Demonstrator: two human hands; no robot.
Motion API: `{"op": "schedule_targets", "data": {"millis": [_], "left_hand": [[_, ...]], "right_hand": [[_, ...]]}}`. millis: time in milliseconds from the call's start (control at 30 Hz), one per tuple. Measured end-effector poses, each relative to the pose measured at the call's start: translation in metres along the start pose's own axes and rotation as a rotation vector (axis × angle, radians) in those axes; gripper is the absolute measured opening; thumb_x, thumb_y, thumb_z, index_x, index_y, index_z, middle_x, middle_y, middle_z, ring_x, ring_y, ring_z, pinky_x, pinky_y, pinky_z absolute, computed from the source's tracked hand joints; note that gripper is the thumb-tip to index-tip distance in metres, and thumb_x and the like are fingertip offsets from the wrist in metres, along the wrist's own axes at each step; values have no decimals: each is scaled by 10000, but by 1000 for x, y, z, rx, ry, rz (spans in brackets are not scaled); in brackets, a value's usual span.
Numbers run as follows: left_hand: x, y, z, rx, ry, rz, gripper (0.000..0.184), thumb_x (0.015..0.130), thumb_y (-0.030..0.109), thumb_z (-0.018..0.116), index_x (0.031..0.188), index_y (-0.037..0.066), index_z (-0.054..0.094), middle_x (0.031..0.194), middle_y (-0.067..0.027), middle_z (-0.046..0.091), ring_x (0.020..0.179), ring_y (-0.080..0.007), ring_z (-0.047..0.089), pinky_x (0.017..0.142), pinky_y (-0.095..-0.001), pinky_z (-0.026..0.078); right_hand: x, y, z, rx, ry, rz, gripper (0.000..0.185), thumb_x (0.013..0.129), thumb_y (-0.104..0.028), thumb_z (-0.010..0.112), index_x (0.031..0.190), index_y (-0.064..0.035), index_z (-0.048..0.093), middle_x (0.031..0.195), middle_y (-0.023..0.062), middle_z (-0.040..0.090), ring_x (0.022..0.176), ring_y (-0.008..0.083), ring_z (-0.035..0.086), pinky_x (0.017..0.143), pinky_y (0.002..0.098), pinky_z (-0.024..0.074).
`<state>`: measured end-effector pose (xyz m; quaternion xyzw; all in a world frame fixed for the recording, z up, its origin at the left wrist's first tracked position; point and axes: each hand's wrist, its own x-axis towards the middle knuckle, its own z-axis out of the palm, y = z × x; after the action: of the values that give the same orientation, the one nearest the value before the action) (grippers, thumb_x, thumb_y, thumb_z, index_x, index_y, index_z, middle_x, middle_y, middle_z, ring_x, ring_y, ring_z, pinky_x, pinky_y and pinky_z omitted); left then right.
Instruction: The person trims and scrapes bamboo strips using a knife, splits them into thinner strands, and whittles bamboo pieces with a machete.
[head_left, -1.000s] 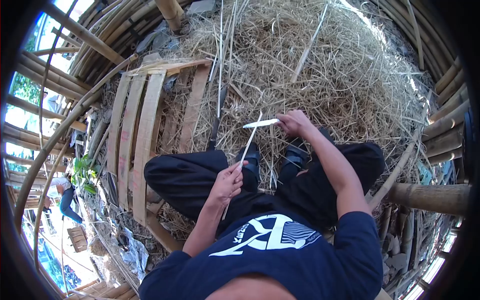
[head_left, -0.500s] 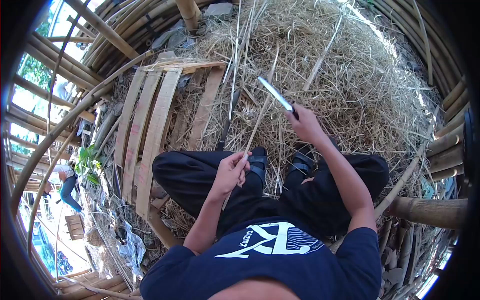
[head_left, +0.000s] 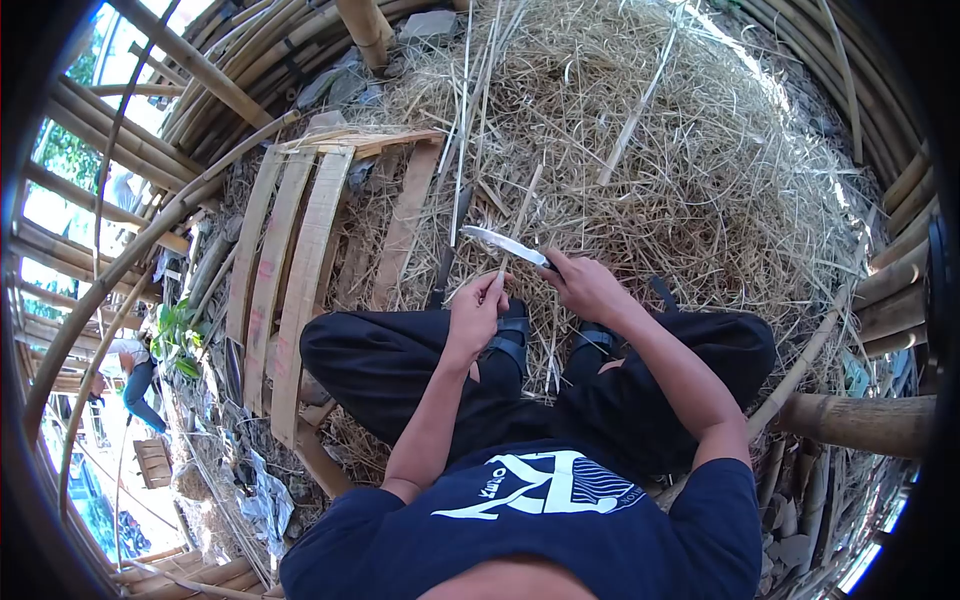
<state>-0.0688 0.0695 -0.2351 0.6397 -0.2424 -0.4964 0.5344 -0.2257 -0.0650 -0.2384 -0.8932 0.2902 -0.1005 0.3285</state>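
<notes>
Bamboo strip (head_left: 528,200) slanting from left hand (head_left: 476,308) toward one o'clock, over straw (head_left: 690,215). Left hand pinching strip between thumb and fingers; right hand (head_left: 592,290) gripping knife (head_left: 505,244), blade pointing toward ten o'clock, seemingly crossing strip just beyond left hand; contact unclear. For control, you should be bracing strip firmly, angling blade shallow, stroking away from left hand.

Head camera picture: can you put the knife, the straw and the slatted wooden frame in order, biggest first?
As they look here:
1. Straw
2. Slatted wooden frame
3. Knife, in the right hand
</notes>
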Motion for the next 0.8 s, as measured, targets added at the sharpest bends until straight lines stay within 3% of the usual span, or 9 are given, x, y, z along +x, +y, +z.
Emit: {"op": "schedule_targets", "data": {"millis": [133,367,600,633,700,767,800], "left_hand": [[6,-5,0,101,14,54,207,994,162,479,1023,19,626,622,38,475,450,-11,341,389,-193,244],[2,-7,-5,-9,-110,64,205,1000,175,474,1038,26,609,612,53,439,423,-2,312,355,-181,214],[-12,-9,-4,-17,-45,-73,203,995,162,480,1053,23,616,605,64,413,441,2,305,370,-181,213],[-14,-12,-6,-30,-44,-82,217,996,173,484,1090,22,606,612,61,417,426,7,302,357,-169,210],[-29,-11,-13,-8,-73,-119,215,997,171,481,1089,22,607,614,59,418,428,9,301,356,-165,210],[-68,-3,-19,1,-94,-208,216,1000,168,474,1088,21,606,617,53,417,432,13,299,357,-160,210],[-85,5,-21,-14,-97,-248,218,1002,166,468,1088,20,605,617,50,415,434,15,297,357,-157,210]], "right_hand": [[-3,7,12,-54,-93,-50,350,983,-378,409,967,-40,499,739,227,615,727,431,597,636,534,453],[1,20,20,-45,-30,-134,388,957,-436,444,865,-76,557,678,192,610,660,411,596,597,524,456],[9,40,17,-169,-2,-199,422,937,-476,460,807,-90,570,625,158,600,609,386,598,548,491,456],[12,45,19,-224,-46,-150,411,932,-481,468,880,-101,617,674,166,620,658,380,617,579,492,467],[23,59,6,-202,-61,178,334,923,-409,500,959,-117,657,775,176,652,746,370,639,644,476,499],[28,105,-16,-118,147,590,311,905,-299,447,983,-95,669,911,188,672,870,364,649,778,472,516],[27,160,-23,-151,229,544,390,938,-368,399,999,-85,660,935,211,663,911,378,639,795,490,505]]}}
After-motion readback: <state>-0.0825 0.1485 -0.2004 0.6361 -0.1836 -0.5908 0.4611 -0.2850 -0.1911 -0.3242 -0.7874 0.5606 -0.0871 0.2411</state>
